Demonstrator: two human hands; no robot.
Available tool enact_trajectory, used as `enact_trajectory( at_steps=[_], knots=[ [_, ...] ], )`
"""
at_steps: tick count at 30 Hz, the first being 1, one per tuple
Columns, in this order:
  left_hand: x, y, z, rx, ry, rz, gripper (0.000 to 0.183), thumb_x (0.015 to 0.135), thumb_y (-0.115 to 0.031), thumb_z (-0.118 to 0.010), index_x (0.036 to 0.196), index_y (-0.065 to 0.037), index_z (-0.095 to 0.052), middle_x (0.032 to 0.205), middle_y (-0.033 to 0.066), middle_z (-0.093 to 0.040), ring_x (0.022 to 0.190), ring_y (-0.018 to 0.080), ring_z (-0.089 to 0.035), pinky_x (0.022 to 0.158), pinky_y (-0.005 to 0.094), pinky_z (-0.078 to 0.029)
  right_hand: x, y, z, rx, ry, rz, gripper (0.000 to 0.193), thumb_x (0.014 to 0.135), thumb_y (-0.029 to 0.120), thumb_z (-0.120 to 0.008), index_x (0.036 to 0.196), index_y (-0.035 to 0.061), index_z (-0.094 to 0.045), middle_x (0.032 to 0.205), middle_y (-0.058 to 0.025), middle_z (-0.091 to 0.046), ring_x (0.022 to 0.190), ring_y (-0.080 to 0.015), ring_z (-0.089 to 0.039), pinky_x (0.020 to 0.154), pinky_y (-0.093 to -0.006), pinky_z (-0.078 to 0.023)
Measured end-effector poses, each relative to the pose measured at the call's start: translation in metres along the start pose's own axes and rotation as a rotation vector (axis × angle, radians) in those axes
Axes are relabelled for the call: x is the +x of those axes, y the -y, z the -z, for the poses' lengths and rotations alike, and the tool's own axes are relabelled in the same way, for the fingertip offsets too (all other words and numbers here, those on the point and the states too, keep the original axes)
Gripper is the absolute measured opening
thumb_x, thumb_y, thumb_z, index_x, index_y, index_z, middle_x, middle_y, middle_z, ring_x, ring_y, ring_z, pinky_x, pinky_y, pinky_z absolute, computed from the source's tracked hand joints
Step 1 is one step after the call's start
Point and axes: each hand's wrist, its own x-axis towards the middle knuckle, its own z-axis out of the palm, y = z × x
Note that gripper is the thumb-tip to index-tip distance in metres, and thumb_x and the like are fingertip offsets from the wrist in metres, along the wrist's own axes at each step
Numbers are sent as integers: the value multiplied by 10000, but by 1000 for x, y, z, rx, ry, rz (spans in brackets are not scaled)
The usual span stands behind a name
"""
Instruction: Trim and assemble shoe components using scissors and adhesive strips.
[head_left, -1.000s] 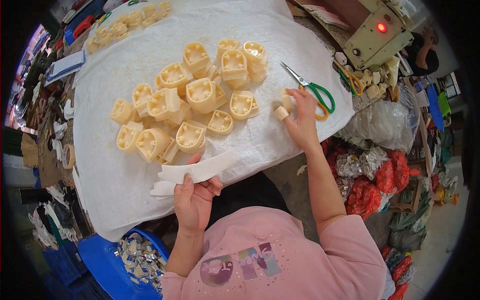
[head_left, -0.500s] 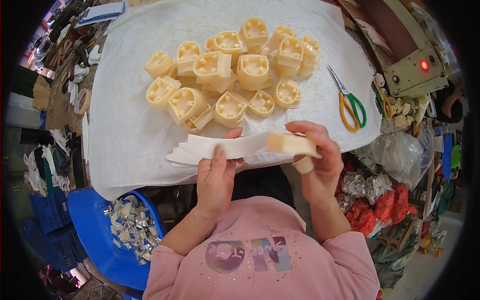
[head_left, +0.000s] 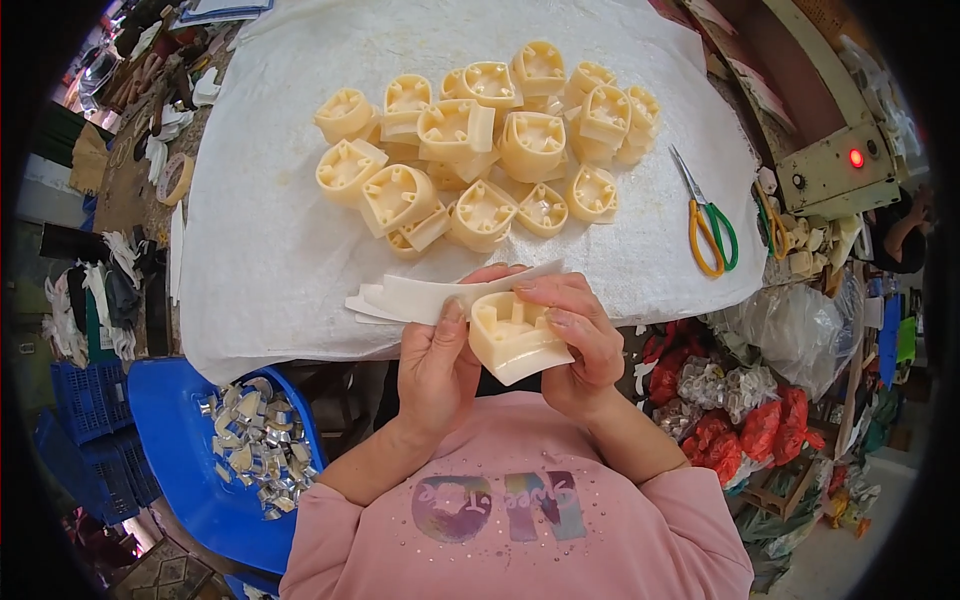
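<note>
Close to my body, at the table's front edge, both hands grip one cream plastic heel-shaped piece (head_left: 512,335), its hollow side with small pegs facing up. My left hand (head_left: 440,350) has its thumb on the piece's left side and also pinches several white strips (head_left: 415,297). The strips stretch left and behind the piece. My right hand (head_left: 580,340) curls its fingers over the far right rim. Some fingertips are hidden behind the piece and strips. Beyond my hands lies a pile of similar cream pieces (head_left: 484,215) on the white cloth (head_left: 270,240).
Scissors with orange and green handles (head_left: 710,235) lie right of the pile. A blue bin (head_left: 165,440) with small shiny parts stands at lower left. A metal box with a lit red lamp (head_left: 835,170) is at the right edge; a tape roll (head_left: 175,180) lies left.
My right hand has moved left and brought the cream piece against my left hand. The piece has turned hollow side up. The white strips remain in my left hand.
</note>
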Motion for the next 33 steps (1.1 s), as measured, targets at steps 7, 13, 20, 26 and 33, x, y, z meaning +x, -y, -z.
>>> enact_trajectory(
  at_steps=[7,13,20,26,33],
  knots=[
    [-2,1,-1,59,21,-15,462,1006,-256,-301,1305,87,-381,1315,194,-461,1182,229,-501,993,343,-423,1,0,2,-5,-8,11,505,721,-182,-436,1156,71,-472,1089,-197,-586,923,-339,-602,748,-420,-505],
    [-4,2,-4,117,19,-30,462,1007,-256,-297,1311,83,-374,1313,186,-462,1172,226,-507,983,336,-430,2,1,4,2,-16,0,474,737,-170,-453,1148,65,-473,1089,-199,-587,921,-338,-605,756,-415,-506],
    [-6,6,-6,283,-62,-58,515,1009,-314,-276,1298,100,-379,1294,199,-473,1176,254,-502,997,361,-406,6,1,7,-88,19,13,476,670,-139,-557,1114,29,-533,1075,-185,-595,877,-327,-603,710,-381,-504],
    [-11,7,-2,318,-41,-131,487,1018,-259,-232,1332,95,-348,1286,164,-473,1133,172,-509,919,276,-440,8,-3,7,-199,64,52,560,597,-130,-609,1128,35,-542,1041,-154,-609,786,-300,-556,637,-343,-476],
    [-9,2,4,378,-155,-68,446,1013,-243,-301,1292,84,-419,1179,144,-557,1055,181,-569,891,263,-466,0,-10,15,-258,80,38,582,572,-88,-635,1125,78,-559,1022,-106,-616,781,-278,-483,693,-369,-418]
  ],
)
